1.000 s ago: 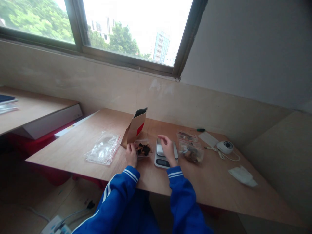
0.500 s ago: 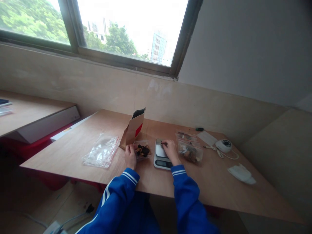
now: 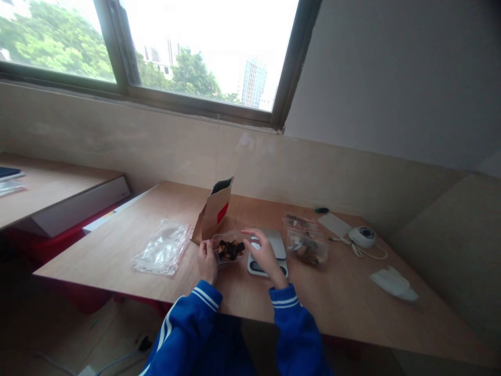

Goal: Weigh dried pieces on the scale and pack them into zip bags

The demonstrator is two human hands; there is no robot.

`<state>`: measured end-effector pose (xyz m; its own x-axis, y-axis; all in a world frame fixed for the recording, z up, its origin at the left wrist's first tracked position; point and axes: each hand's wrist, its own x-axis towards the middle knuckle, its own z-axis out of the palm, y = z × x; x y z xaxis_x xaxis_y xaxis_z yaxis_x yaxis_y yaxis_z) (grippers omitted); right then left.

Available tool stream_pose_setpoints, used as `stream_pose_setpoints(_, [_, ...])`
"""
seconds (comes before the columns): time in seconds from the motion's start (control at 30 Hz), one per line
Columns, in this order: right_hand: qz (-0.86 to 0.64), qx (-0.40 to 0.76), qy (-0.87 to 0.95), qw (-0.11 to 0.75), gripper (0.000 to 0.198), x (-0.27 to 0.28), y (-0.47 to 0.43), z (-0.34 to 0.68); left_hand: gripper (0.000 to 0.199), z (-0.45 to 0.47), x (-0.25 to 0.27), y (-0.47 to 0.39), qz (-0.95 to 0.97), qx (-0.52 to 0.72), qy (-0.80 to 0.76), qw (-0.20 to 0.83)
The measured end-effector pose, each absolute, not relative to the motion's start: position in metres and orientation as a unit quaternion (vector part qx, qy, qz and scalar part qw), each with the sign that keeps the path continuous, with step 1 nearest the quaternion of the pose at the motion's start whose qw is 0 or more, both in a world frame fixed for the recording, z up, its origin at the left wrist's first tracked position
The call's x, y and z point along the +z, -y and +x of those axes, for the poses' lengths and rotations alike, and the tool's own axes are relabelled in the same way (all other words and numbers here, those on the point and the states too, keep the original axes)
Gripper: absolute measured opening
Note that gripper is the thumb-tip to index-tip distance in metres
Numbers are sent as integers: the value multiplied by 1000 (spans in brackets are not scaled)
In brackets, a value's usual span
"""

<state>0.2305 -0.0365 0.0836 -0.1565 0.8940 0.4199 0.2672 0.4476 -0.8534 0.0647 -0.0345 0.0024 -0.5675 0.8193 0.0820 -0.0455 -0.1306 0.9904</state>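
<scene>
A clear plastic container [image 3: 236, 260] filled with dark brown dried pieces [image 3: 230, 249] sits on the table. My left hand [image 3: 207, 261] grips its left edge between thumb and fingers. At the right side of it my right hand [image 3: 265, 256] hovers with thumb and fingers apart, nothing seen between them. Beneath that hand lies a white digital kitchen scale [image 3: 278, 245]; its plate is partly covered by the hand. Behind the container a brown paper bag [image 3: 213, 211] with a red patch stands with its top open.
Flat clear zip bags [image 3: 164, 248] lie to the left. Right of the scale are filled zip bags [image 3: 307, 248], a white card [image 3: 334, 224], a white dome camera [image 3: 362, 236] with its cable, and a crumpled white tissue [image 3: 393, 283]. The table's front edge [image 3: 250, 317] runs near my sleeves.
My right hand has moved left from the scale's plate to the container's right side, and its fingers have spread; the dark piece it pinched is gone from them. My left hand stays on the container.
</scene>
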Motion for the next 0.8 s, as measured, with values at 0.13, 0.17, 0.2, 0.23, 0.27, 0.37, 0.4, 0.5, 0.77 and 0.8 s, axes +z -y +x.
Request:
stream_pose_setpoints(0.13, [-423,316,695,488,19,76,43,230,40,68,7,41,292,688,-572,337])
stream_pose_setpoints(0.17, [-424,314,695,489,19,75,44,229,39,70,10,41,278,692,-571,345])
stream_pose_setpoints(0.2, [-423,313,694,491,18,75,46,228,37,71,13,42,263,694,-570,353])
stream_pose_setpoints(0.23, [-423,311,692,496,18,76,48,227,36,73,17,42,251,695,-567,364])
stream_pose_setpoints(0.27, [-422,311,689,500,19,76,50,227,34,75,21,43,238,695,-562,380])
stream_pose_setpoints(0.37, [-418,311,690,503,20,80,59,230,29,77,33,45,212,686,-527,455])
stream_pose_setpoints(0.4, [-420,310,695,495,20,81,62,232,28,77,37,47,213,679,-513,480])
stream_pose_setpoints(0.5, [-446,280,706,474,20,82,68,234,28,78,50,56,235,659,-486,523])
stream_pose_setpoints(0.77, [-410,408,615,536,46,86,74,240,29,82,86,92,315,608,-461,564])
stream_pose_setpoints(0.8, [-396,434,608,534,43,89,77,243,29,82,89,96,313,604,-456,574])
